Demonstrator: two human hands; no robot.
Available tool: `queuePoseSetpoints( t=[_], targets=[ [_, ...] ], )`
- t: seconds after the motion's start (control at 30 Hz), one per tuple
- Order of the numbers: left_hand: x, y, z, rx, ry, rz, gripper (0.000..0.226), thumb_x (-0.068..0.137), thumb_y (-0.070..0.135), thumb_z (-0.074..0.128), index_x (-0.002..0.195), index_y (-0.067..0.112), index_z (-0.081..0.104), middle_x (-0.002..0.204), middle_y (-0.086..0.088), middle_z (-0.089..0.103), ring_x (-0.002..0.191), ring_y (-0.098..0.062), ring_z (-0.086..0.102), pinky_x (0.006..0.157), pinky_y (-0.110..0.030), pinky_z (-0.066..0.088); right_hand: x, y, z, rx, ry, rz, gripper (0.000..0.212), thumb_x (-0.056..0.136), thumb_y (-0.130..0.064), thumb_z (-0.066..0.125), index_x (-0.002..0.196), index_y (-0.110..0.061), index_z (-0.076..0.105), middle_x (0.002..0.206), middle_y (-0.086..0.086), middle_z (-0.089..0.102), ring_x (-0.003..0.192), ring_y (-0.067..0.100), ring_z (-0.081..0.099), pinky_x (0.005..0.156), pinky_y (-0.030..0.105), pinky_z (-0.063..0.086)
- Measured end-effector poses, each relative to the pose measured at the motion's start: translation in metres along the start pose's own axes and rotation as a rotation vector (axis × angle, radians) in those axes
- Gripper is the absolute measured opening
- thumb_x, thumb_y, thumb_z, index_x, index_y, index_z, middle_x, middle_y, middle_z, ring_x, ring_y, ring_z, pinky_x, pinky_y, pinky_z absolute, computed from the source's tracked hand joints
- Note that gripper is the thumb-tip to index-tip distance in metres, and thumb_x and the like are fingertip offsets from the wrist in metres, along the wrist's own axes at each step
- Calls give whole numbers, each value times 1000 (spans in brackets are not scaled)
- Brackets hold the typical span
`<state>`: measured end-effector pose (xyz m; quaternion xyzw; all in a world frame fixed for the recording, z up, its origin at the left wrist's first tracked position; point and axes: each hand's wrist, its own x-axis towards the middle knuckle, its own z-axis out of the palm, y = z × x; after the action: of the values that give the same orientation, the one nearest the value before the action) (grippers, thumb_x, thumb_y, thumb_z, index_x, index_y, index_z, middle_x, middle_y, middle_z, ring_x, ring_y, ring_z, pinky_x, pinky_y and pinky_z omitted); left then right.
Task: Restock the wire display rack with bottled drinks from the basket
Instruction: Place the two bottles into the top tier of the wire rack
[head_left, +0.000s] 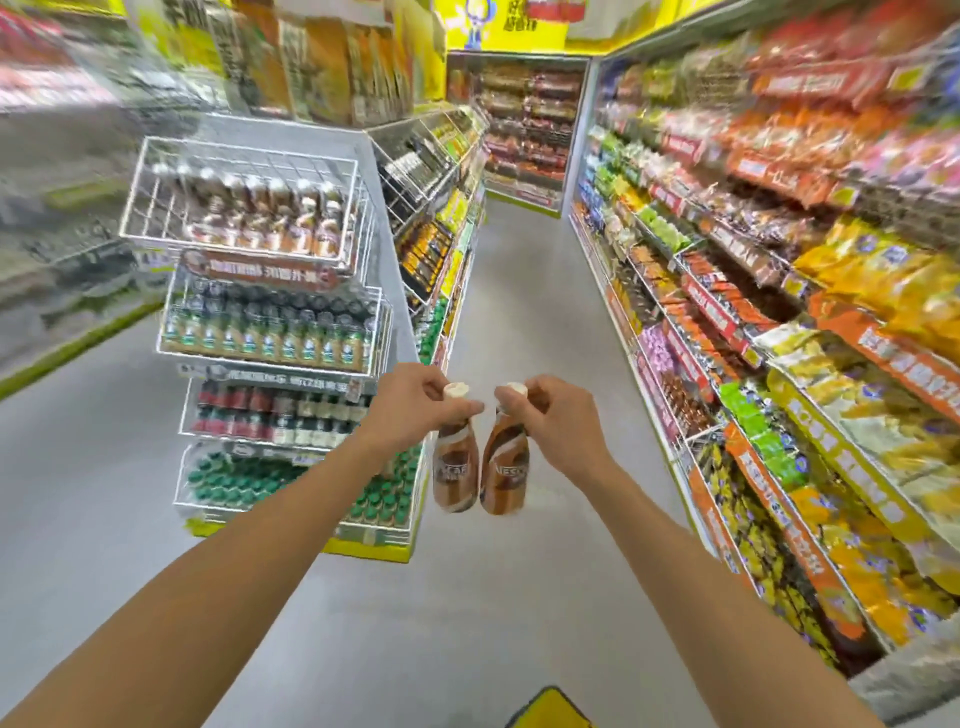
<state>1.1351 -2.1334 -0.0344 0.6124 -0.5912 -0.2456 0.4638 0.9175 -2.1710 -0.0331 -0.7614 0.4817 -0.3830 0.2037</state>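
My left hand grips a brown coffee bottle by its white cap, and it hangs upright. My right hand holds a second brown coffee bottle the same way, close beside the first. The white wire display rack stands to the left, beyond my hands. Its top tier carries a row of matching brown bottles at the back, with bare wire at the front. The lower tiers are packed with other bottled drinks. A yellow corner of the basket shows at the bottom edge.
A grey floor aisle runs ahead between shelving. Long snack shelves line the right side. Another shelf unit stands behind the rack. The scene is motion blurred at the left.
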Motion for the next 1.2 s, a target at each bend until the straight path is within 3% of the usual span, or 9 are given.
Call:
queuePoseSetpoints(
  t=[0.07,0.13,0.23,0.33,0.57,0.77,0.87,1.0,1.2],
  targets=[
    [9,-17,-40,34,50,0,59,63,57,92,76,4,70,66,-16,73,59,-28,71,52,-41,54,21,-26,37,-9,-9,-48,65,84,-84,55,81,-21,71,74,-7,70,71,15,67,69,44,56],
    [21,-36,-83,74,79,-4,64,59,65,88,72,5,68,61,-13,70,60,-33,70,55,-47,57,43,-52,73,1,-24,-81,58,86,-79,60,77,-22,68,71,-6,69,68,14,65,64,41,54],
    [42,-66,-147,96,134,-29,61,60,65,88,68,9,67,56,-4,65,55,-23,64,58,-48,57,75,-91,126,17,-46,-127,54,91,-69,64,67,-20,57,63,-3,61,61,15,57,60,38,45],
    [59,-89,-200,157,177,-27,64,58,72,84,67,11,69,60,-7,69,62,-28,69,60,-50,57,103,-125,170,49,-53,-147,63,90,-72,61,70,-12,61,65,3,65,64,21,62,60,35,44],
    [118,-151,-291,207,290,-66,62,65,64,88,62,7,65,53,2,56,53,-15,50,56,-32,38,176,-178,274,128,-128,-140,46,93,-63,68,72,-22,67,65,-6,68,62,8,62,60,27,47],
    [209,-192,-339,202,296,-57,69,63,69,84,64,1,67,57,-16,62,52,-17,50,56,-32,39,271,-194,338,121,-123,-197,55,90,-72,63,75,-20,69,66,-3,70,67,16,70,67,41,57],
    [274,-198,-363,255,331,-16,66,70,60,88,63,-1,64,51,-6,55,51,-17,46,54,-32,36,340,-201,363,136,-124,-223,59,90,-74,62,77,-17,69,66,-1,69,65,20,71,63,45,61],
    [362,-204,-397,283,397,10,58,64,65,87,59,11,67,52,-3,62,55,-26,62,56,-42,50,429,-218,382,141,-68,-255,45,94,-63,68,73,-23,68,64,-9,66,61,-1,65,61,19,51],
    [469,-214,-436,289,421,51,64,68,61,88,46,18,46,44,4,42,48,-16,39,54,-34,29,542,-231,419,102,26,-182,64,89,-75,59,74,-14,70,68,4,75,70,25,76,73,44,61]
  ],
)
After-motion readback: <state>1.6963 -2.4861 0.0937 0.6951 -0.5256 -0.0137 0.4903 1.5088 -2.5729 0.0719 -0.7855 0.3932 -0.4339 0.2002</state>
